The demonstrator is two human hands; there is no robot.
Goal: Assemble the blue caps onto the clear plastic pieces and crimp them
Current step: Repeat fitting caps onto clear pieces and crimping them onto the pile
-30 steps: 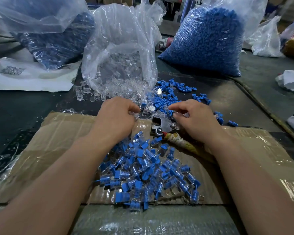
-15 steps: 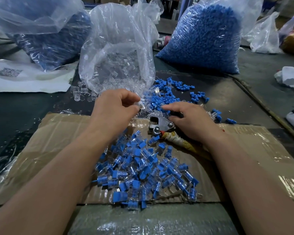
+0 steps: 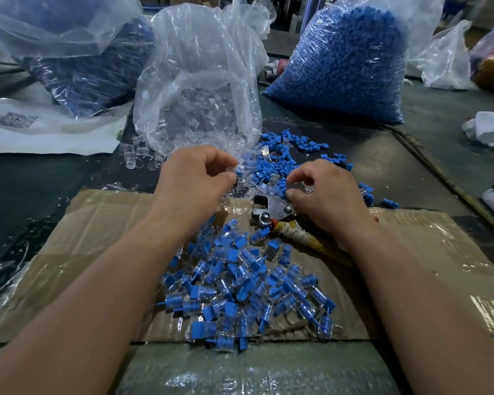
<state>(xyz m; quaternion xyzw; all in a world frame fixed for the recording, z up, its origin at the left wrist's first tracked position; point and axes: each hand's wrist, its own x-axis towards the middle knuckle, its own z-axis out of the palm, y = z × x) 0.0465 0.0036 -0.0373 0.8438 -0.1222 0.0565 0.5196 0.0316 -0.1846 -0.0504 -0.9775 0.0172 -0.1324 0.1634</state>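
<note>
My left hand pinches a clear plastic piece between thumb and forefinger, just in front of the open bag of clear pieces. My right hand hovers with curled fingers over the loose blue caps and pinches a blue cap at its fingertips. Metal crimping pliers with a tape-wrapped handle lie on the cardboard between my hands, partly under my right hand. A pile of assembled blue-capped pieces lies nearer to me.
A large bag of blue caps stands at the back right, and another bag at the back left. A white sheet lies on the left and a white cloth on the right. Bubble wrap covers the near edge.
My left hand has lifted a clear piece away from the bag's mouth. My right hand has risen from the pliers' head and curled its fingers at the blue caps.
</note>
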